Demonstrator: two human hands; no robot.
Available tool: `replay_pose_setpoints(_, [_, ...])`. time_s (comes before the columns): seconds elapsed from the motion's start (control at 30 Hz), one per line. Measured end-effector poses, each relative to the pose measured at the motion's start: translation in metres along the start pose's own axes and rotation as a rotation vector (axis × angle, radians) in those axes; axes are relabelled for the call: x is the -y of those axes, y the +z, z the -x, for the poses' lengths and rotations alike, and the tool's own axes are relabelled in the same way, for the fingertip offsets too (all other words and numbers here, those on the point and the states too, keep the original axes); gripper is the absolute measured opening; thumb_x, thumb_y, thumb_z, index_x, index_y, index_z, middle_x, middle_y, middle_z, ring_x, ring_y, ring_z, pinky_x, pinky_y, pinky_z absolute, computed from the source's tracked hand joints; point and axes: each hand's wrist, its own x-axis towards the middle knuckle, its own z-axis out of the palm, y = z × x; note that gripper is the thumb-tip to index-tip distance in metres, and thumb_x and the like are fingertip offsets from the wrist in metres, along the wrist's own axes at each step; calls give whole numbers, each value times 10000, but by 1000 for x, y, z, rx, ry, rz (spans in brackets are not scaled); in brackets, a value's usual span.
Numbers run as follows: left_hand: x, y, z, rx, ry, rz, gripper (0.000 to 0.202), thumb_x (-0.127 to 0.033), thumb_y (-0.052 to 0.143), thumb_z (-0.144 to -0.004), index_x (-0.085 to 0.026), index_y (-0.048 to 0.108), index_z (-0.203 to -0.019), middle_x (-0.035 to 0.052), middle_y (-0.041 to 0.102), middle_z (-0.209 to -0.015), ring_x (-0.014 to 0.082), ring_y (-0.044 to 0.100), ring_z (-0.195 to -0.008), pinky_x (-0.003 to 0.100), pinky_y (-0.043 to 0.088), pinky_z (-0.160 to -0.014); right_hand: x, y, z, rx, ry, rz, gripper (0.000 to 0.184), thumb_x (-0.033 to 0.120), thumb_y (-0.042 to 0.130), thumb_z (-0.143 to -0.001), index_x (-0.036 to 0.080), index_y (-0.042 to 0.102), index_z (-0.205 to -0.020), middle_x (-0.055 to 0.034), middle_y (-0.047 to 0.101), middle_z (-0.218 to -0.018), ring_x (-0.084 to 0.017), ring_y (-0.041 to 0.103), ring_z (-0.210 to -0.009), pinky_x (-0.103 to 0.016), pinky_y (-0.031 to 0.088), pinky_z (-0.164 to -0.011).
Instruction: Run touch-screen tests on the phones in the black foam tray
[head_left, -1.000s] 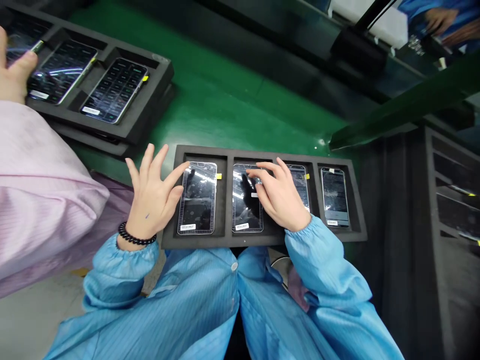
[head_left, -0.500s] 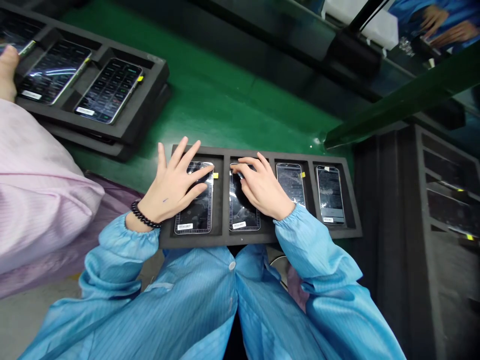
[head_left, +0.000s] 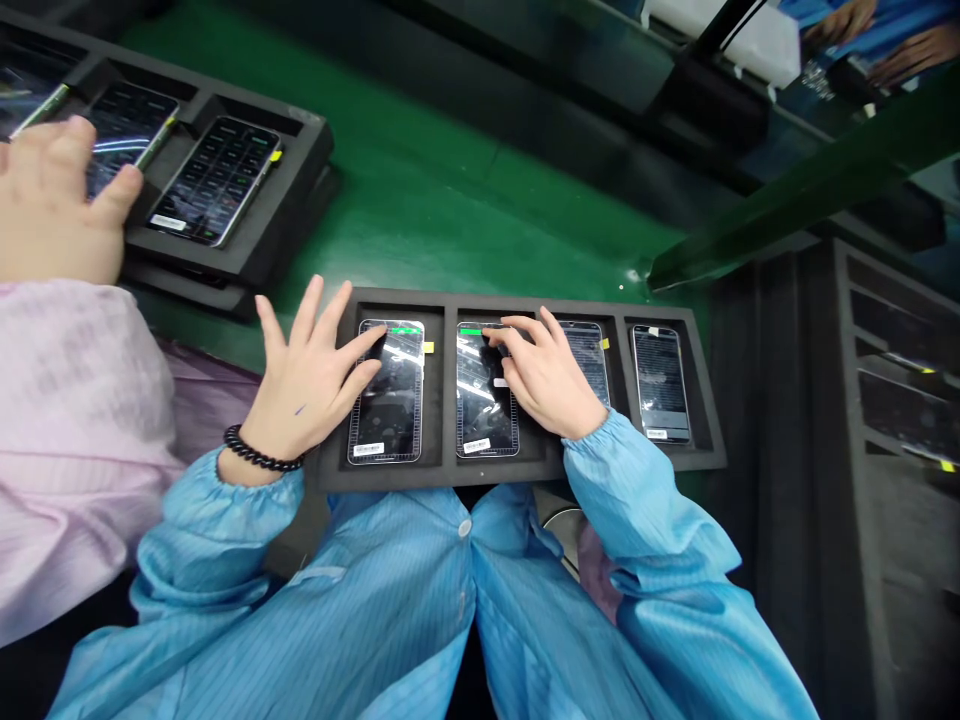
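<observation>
A black foam tray (head_left: 525,470) with several phones in a row lies in front of me on the green belt. My left hand (head_left: 304,385), with a black bead bracelet at the wrist, is spread open; its thumb and forefinger touch the left edge of the first phone (head_left: 390,400). My right hand (head_left: 544,380) lies fingers out over the second phone (head_left: 480,395), fingertips on its upper screen. Both those phones show a green strip at the top. Two further phones (head_left: 660,385) sit to the right, one partly under my right hand.
At the left, a co-worker in a pink sleeve (head_left: 75,430) has a hand (head_left: 52,200) on phones in another stacked black tray (head_left: 247,250). The green belt (head_left: 450,200) runs behind. A dark rack (head_left: 885,420) stands at the right, a green rail (head_left: 787,220) above it.
My left hand slid back left off the first phone to its edge. My right hand shifted slightly right. Green strips appeared on the first two screens. The co-worker's hand moved in over the far tray.
</observation>
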Motion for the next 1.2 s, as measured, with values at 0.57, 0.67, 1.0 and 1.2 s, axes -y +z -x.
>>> replay_pose_setpoints(0.57, [-16,-2,18,-26,-31,-49,514,-495,322,-1031,-244,565,-1408,124,263,-1678,399,118,-1584,793,-43,-1203,-2,0,26,-58,47,1,354,104,357,-970,155,549,-1263,-96,721,-1189,-284,546,-1306,-616,294,-1230])
replay_pose_setpoints(0.67, [-19,-1,27,-18,-31,-62,548,-507,300,-1030,-224,552,-1426,156,290,-1664,409,126,-1581,798,-25,-1195,4,1,35,-60,52,-2,365,107,362,-975,166,542,-1286,-86,726,-1168,-283,555,-1295,-618,306,-1221])
replay_pose_setpoints(1.0, [-28,0,61,9,-45,-51,582,-507,294,-1024,-224,473,-1501,174,294,-1659,417,150,-1574,794,-3,-1195,25,4,65,-54,80,-19,405,108,367,-980,171,512,-1353,-73,738,-1162,-287,556,-1307,-625,293,-1223])
replay_pose_setpoints(1.2, [-27,1,68,17,-80,-9,543,-479,344,-1015,-362,376,-1544,40,197,-1706,367,103,-1591,718,-83,-1253,20,5,56,-83,100,-19,336,122,365,-976,184,576,-1229,-89,732,-1147,-288,547,-1312,-620,281,-1233])
